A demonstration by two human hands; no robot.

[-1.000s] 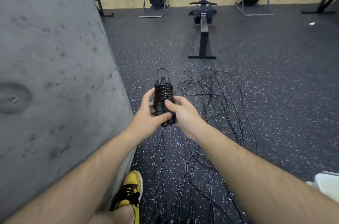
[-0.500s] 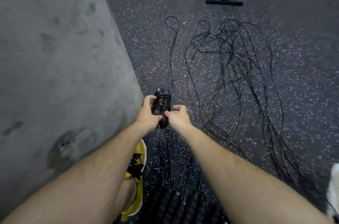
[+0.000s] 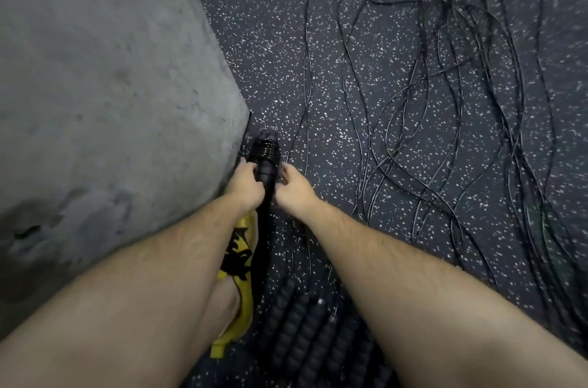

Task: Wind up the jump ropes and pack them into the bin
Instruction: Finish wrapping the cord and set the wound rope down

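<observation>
Left hand (image 3: 246,185) and right hand (image 3: 294,188) both curl round the wound jump rope (image 3: 266,161), centre frame. Loose ropes (image 3: 445,101) sprawl from 12 to 3 o'clock. No bin visible. Risk: an easing grip lets the coils spring loose.

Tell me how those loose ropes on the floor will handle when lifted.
The loose ropes look thin and lie in wavy, crossing loops, so they will probably droop limply and snag each other. Being so thin, each is likely light. The ribbed handles probably resist slipping.
</observation>
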